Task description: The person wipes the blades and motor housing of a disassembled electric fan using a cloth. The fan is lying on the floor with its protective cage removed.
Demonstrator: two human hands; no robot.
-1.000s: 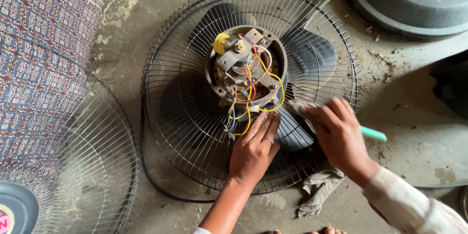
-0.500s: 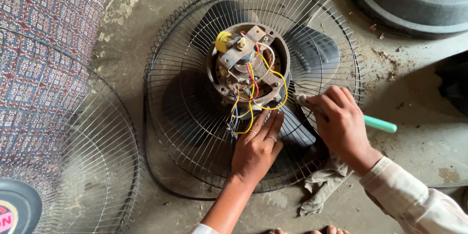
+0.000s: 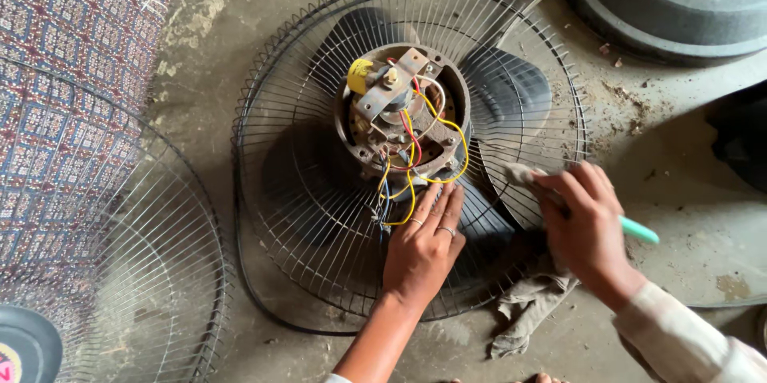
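Two bare hands are seen over a dismantled fan on a dusty concrete floor [image 3: 240, 23]. Item one: a round wire guard [image 3: 296, 215], laid flat, with dark blades [image 3: 511, 95] visible beneath its ribs. Item two: an exposed motor [image 3: 403, 115] seated at the guard's centre, fitted with a metal bracket, a yellow cap [image 3: 359, 75], and loose yellow, red and blue wires [image 3: 411, 155] trailing toward the near rim. The left hand [image 3: 423, 251] is laid flat and open on the guard just below the motor, fingers extended and touching the wires' lower ends; nothing is gripped, and rings are worn on two fingers. The right hand [image 3: 587, 227] is closed around a brush with a light green handle [image 3: 639, 230], the bristled end [image 3: 519, 174] being pressed against the guard's right side, over a blade. Item three: a crumpled grey rag [image 3: 527, 311], lying partly under the guard's near edge, below the right hand. Item four: a second wire guard [image 3: 120, 271], set at the left over a patterned red and blue cloth [image 3: 72, 71]. Item five: a dark round moulded base [image 3: 679, 0], placed at the upper right, well apart from both hands.
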